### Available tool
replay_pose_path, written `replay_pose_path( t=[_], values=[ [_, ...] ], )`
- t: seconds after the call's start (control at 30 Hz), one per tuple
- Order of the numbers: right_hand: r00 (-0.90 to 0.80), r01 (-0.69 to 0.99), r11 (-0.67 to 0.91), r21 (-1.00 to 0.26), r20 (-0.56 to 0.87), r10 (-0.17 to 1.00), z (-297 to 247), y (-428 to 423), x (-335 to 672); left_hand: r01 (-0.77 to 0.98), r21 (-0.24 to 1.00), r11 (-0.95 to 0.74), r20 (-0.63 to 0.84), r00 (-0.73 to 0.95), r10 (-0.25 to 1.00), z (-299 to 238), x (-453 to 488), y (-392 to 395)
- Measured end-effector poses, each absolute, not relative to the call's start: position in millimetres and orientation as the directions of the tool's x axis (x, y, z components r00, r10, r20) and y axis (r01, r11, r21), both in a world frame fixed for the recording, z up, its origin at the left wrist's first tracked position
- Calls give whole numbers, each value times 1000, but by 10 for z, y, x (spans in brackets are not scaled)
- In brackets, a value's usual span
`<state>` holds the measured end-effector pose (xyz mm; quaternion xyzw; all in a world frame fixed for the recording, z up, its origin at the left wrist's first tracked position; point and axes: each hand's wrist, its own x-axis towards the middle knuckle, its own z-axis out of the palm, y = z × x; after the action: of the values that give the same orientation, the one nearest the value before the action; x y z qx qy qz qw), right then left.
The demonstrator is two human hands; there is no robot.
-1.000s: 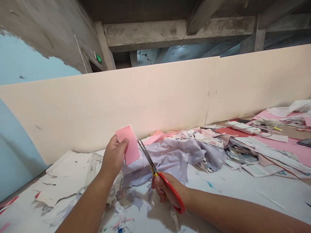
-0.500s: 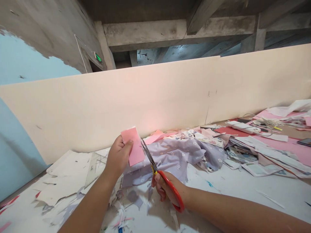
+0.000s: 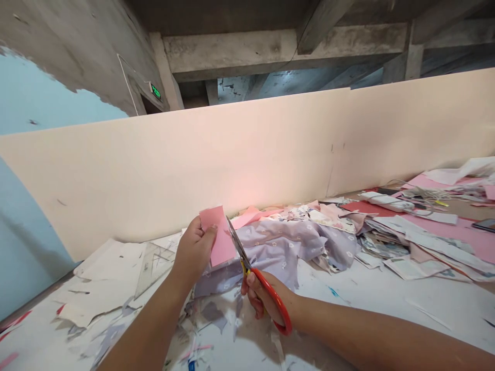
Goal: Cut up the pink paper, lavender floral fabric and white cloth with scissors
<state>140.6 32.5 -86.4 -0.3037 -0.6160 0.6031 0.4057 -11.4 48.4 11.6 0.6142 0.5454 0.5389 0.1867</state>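
My left hand point(image 3: 193, 251) pinches a small pink paper rectangle point(image 3: 219, 236) by its left edge and holds it upright above the table. My right hand point(image 3: 264, 298) grips red-handled scissors point(image 3: 258, 281), fingers through the loops. The blades point up and away, and they lie along the right edge of the pink paper. Behind both hands lies a crumpled lilac cloth point(image 3: 286, 246) with small white flowers.
Paper scraps and cuttings point(image 3: 209, 319) litter the white table point(image 3: 371, 299). A clear set square point(image 3: 152, 263) lies at the left. Piles of paper and pink sheets point(image 3: 417, 242), a white power strip point(image 3: 386, 201) and a phone point(image 3: 485, 224) sit at the right. A tall beige board point(image 3: 270, 149) walls the table's far side.
My left hand has carried the pink paper a little to the right and down, up against the scissor blades. The scissors have stayed nearly in place.
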Motion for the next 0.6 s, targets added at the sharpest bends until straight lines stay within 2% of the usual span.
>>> replay_pose_path(
  t=[0.6],
  values=[
    [-440,-61,83,-995,101,892,-896,336,1387,462,808,-365,473,-139,870,15,-49,509]
  ],
)
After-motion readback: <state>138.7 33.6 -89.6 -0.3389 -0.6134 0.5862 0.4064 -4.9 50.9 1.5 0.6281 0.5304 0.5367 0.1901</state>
